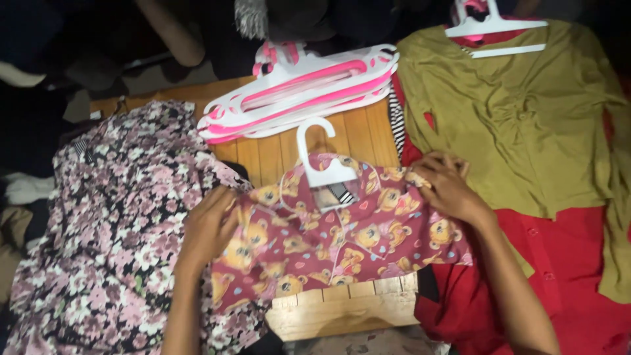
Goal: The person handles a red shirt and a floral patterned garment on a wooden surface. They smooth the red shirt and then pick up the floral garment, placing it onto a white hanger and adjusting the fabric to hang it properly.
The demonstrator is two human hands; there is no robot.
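1. The small shirt (342, 243), maroon with a bear print, lies flat on the wooden bench (342, 315), collar away from the person, hem toward them. Its long axis runs left to right, shoulder to shoulder.
2. A white hanger (323, 167) sits in the collar; its hook points away from the person, square to that axis.
3. The left hand (209, 227) is closed on the shirt's left shoulder, cloth pinched between its fingers.
4. The right hand (447, 187) grips the right shoulder, fingers curled over the seam.
5. Both hands sit at opposite ends of the axis, about equally near the hanger, which lies between them and a little further from the person.
6. Left of the shirt lies a floral dress (118, 236); to the right an olive top (519, 118) lies over a red garment (565, 276). A stack of pink and white hangers (302, 92) lies beyond the hook.
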